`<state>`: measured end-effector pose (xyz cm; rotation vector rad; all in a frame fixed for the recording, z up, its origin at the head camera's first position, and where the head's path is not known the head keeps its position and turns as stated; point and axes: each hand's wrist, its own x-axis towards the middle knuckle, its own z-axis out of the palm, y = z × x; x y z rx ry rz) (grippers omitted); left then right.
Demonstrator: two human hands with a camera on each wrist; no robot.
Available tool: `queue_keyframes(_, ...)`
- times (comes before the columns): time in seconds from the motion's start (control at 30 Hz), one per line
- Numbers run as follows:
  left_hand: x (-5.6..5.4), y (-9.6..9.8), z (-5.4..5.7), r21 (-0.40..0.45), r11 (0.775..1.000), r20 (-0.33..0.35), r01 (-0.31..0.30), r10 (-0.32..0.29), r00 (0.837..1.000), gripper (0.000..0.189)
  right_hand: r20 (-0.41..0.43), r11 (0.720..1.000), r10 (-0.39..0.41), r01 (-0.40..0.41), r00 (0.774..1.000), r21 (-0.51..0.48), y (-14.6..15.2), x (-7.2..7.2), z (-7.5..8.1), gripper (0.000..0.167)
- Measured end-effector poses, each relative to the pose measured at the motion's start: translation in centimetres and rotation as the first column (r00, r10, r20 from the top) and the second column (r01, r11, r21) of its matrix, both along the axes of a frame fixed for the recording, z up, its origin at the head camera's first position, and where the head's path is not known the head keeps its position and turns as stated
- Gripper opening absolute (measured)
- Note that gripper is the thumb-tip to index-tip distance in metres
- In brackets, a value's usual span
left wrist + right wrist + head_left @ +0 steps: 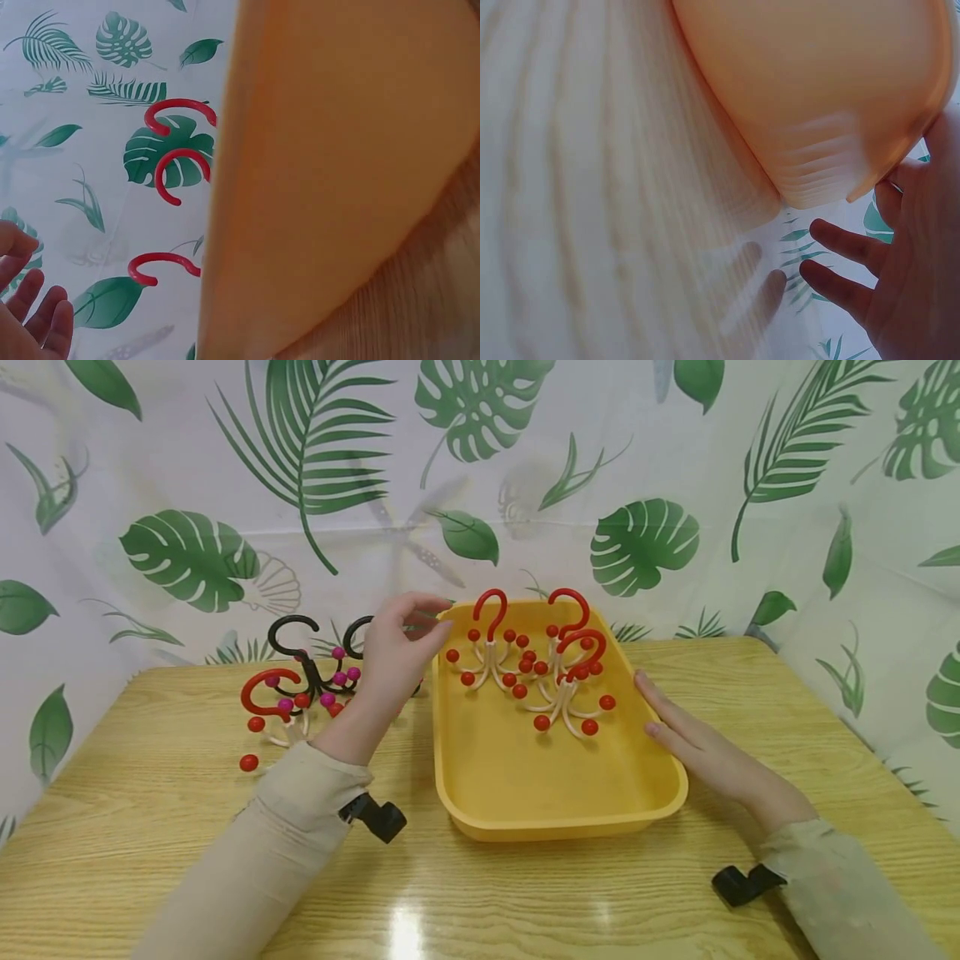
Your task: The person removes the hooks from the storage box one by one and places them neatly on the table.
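Observation:
A yellow plastic basin [491,785] stands on the table. Inside it are several-pronged hanging hooks with red tops and red ball tips: a left one [491,647], a back one [567,610] and a front one [566,693]. My left hand [401,656] is raised at the basin's far left corner, its loosely bent fingers empty; the left wrist view shows the fingers [52,322] apart from the basin wall. My right hand [708,752] lies along the basin's right side, fingers extended, thumb near the rim. In the right wrist view those fingers [847,247] are spread.
Left of the basin, partly behind my left arm, lie a red-topped hook [272,693] and black hooks [306,660] with magenta balls. The wooden table [135,827] ends at a leaf-patterned curtain [525,493] behind.

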<state>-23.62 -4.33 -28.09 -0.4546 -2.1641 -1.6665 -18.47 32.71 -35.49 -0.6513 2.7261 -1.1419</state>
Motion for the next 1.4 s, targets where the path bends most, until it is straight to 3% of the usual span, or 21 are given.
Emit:
queue_keyframes(0.33,-1.5,2.4,1.1,0.047,0.998,0.054,0.034,-0.037,0.998,0.021,-0.006,1.000,0.002,-0.002,1.000,-0.003,0.0,-0.2,-0.1,0.060)
queue_keyframes(0.57,-2.4,3.5,1.4,0.038,0.997,0.167,0.065,-0.071,0.983,0.025,-0.033,1.000,0.005,-0.004,0.999,0.010,0.0,-0.2,-0.2,0.060)
queue_keyframes(0.7,-3.3,4.1,1.0,0.062,0.995,0.221,0.077,-0.089,0.971,0.028,-0.012,1.000,-0.005,0.005,1.000,-0.005,0.1,0.0,-0.3,0.060)
queue_keyframes(0.93,-4.6,4.7,0.1,0.100,0.990,0.341,0.101,-0.129,0.931,0.031,-0.001,1.000,-0.016,0.016,1.000,-0.007,0.1,0.1,-0.4,0.059)
queue_keyframes(1.1,-5.1,4.7,-0.4,0.099,0.992,0.372,0.078,-0.109,0.922,0.031,-0.002,1.000,-0.013,0.013,1.000,-0.002,0.2,0.0,-0.4,0.059)
queue_keyframes(1.4,-5.6,4.7,-1.1,0.163,0.982,0.411,0.101,-0.160,0.898,0.029,0.015,0.999,-0.048,0.048,0.999,-0.002,0.0,0.1,-0.3,0.058)
